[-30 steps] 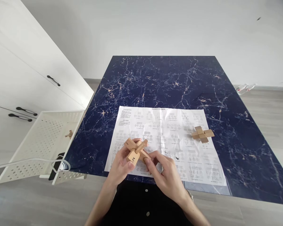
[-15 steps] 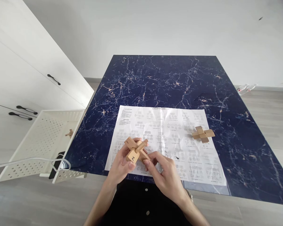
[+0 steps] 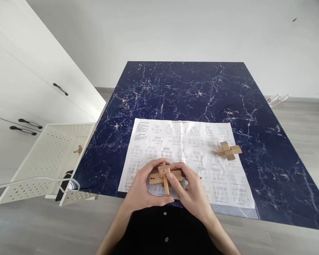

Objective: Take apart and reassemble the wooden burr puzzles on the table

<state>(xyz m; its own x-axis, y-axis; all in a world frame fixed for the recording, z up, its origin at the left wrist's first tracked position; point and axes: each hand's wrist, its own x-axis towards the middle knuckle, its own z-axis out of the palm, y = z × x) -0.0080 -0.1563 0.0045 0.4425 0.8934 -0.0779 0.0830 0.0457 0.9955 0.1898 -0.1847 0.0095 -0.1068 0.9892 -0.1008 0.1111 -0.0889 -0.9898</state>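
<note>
A wooden burr puzzle [image 3: 154, 179] of interlocking blocks is between my hands, over the lower part of a printed sheet [image 3: 199, 152]. Dark numerals mark its blocks, one of them a 1 on the upper block. My left hand [image 3: 140, 186] curves round its left side, fingertips at the far end of the thin upright rod [image 3: 166, 187] and thumb by the near end. From the right, my right hand [image 3: 192, 187] grips the puzzle, its thumb pressed against the upper block and its index finger behind. The fingers cover part of the puzzle's far side.
Another cross-shaped wooden puzzle [image 3: 229, 151] lies at the sheet's right edge. The blue marble-patterned table [image 3: 180, 88] reaches to the wall. On the left, a white perforated bin [image 3: 53, 148] holds a small wooden piece [image 3: 78, 150], with a white cable [image 3: 34, 180] across it.
The puzzle has been turned in my hands, so its rod now points toward me and a broad block lies crosswise. My left hand has opened wider round it; my right thumb has moved onto the upper block.
</note>
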